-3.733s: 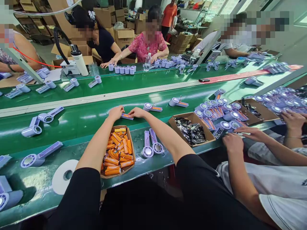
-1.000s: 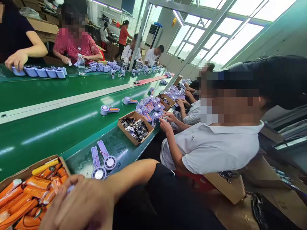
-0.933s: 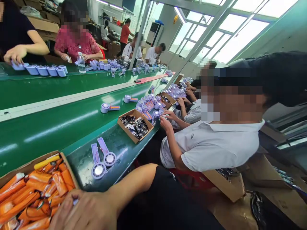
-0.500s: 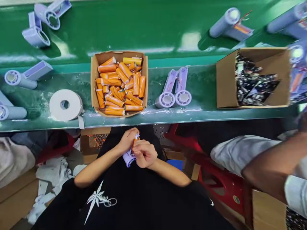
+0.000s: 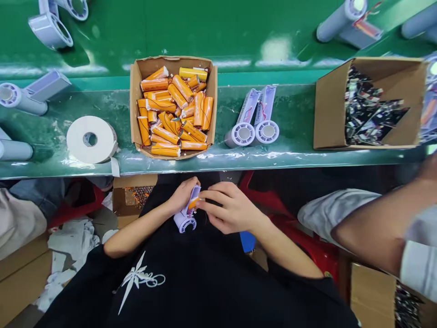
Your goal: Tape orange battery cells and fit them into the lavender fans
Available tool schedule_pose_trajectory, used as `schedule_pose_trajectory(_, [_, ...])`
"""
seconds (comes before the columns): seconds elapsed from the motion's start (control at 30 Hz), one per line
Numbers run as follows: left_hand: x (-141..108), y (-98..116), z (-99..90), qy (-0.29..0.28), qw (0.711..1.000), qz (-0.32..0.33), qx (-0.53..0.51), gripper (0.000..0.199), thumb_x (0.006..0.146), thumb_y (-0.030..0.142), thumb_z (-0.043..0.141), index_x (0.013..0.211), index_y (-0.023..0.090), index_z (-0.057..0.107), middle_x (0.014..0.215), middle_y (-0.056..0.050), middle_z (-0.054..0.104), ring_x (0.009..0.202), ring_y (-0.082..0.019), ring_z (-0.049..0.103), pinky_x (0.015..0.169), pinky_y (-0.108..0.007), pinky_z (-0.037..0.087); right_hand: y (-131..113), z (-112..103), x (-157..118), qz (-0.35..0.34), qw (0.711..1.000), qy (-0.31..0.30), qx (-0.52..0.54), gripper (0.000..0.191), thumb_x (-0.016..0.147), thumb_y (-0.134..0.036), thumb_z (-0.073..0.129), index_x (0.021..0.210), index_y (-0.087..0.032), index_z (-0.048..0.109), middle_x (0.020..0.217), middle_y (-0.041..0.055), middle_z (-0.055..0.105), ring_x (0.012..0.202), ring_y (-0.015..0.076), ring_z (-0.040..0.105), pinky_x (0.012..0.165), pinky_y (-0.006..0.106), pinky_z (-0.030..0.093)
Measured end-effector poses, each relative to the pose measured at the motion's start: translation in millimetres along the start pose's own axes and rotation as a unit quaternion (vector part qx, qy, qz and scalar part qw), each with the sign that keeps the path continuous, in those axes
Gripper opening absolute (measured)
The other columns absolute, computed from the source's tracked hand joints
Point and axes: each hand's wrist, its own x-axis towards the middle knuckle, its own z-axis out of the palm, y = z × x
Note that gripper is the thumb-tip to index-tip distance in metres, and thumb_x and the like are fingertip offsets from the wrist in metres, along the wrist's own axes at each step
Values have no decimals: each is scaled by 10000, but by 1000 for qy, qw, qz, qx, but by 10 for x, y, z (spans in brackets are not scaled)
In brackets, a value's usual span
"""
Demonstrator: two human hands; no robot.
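Orange and small, the battery (image 5: 193, 203) lies at the open handle (image 5: 195, 193) of the purple fan case (image 5: 185, 223), so guide it square and unforced with your right hand (image 5: 232, 207), fingertips pinching its end, while your left hand (image 5: 183, 197) grips the handle steady, near the bench (image 5: 293, 136).

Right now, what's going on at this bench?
The person's left hand holds a lilac housing in front of the bench. The right hand touches an orange cylinder at the housing's open handle. On the bench, an open box of similar cylinders sits between a white roll and two more lilac housings.
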Motion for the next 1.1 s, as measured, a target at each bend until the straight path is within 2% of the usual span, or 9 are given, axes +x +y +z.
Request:
schedule_pose_trajectory(0.13, [153, 41, -33, -174, 970, -164, -41, 681, 920, 873, 574, 991, 203, 668, 745, -6, 637, 622, -160, 593, 602, -292, 500, 71, -6, 44, -38, 984, -164, -63, 201, 1085, -164, 599, 1148, -191, 788, 1114, 65, 813, 1066, 226, 671, 953, 369, 512])
schedule_pose_trajectory(0.2, [159, 113, -172, -234, 954, -186, 2, 772, 923, 914, 533, 1159, 199, 700, 902, -62, 745, 756, -202, 702, 687, -322, 559, 55, 62, -10, -35, 973, -219, -63, 210, 1103, -168, 582, 1086, -173, 792, 1029, 70, 794, 990, 213, 670, 905, 357, 487])
schedule_pose_trajectory(0.27, [74, 183, -372, -254, 956, -114, 91, 807, 951, 897, 518, 1350, 216, 684, 1237, -122, 785, 1075, -256, 753, 909, -373, 597, 22, 126, -115, 20, 967, -247, -55, 209, 1105, -253, 614, 1062, -151, 792, 980, 88, 772, 945, 224, 660, 860, 370, 462])
schedule_pose_trajectory(0.33, [-80, 189, -551, -254, 943, -16, 215, 809, 955, 836, 605, 1502, 241, 624, 1522, -136, 686, 1367, -304, 662, 1149, -426, 518, -24, 180, -224, 93, 964, -247, -41, 242, 1096, -329, 644, 1073, -141, 794, 950, 94, 749, 924, 233, 644, 826, 376, 439])
schedule_pose_trajectory(0.4, [-232, 98, -635, -240, 908, 44, 340, 827, 928, 746, 723, 1566, 238, 582, 1598, -150, 633, 1465, -341, 601, 1247, -463, 446, -79, 229, -288, 135, 959, -248, -17, 231, 1083, -336, 666, 1088, -146, 797, 938, 88, 736, 915, 233, 630, 811, 374, 423])
schedule_pose_trajectory(0.57, [-320, -255, -492, -219, 832, 107, 498, 618, 925, 478, 820, 1454, 223, 624, 1418, -144, 736, 1334, -342, 701, 1129, -444, 543, -244, 205, -218, 128, 951, -282, -27, 192, 1056, -252, 672, 1022, -110, 796, 925, 105, 732, 917, 242, 625, 803, 387, 401])
schedule_pose_trajectory(0.9, [-356, -179, -213, -282, 801, 148, 506, 328, 971, 487, 775, 1116, 232, 625, 1080, -100, 756, 1068, -332, 755, 911, -376, 553, -413, -68, -74, 139, 925, -353, -26, 137, 998, -187, 692, 943, -131, 805, 905, 115, 749, 912, 245, 648, 819, 399, 443])
schedule_pose_trajectory(1.0, [-361, -189, -183, -289, 786, 125, 532, 347, 969, 490, 771, 1154, 234, 627, 1092, -109, 765, 1034, -339, 756, 845, -364, 538, -389, -493, -61, 141, 946, -291, -11, 178, 1007, -198, 683, 889, -155, 809, 812, 94, 731, 819, 230, 651, 761, 420, 472])
schedule_pose_trajectory(1.1, [-340, -194, -209, -304, 778, 78, 545, 350, 959, 484, 780, 1180, 244, 654, 1060, -89, 781, 971, -326, 764, 778, -337, 512, -249, -1206, -227, 230, 971, -68, 16, 233, 1053, -397, 683, 1053, -254, 868, 796, 69, 772, 720, 200, 676, 683, 449, 470])
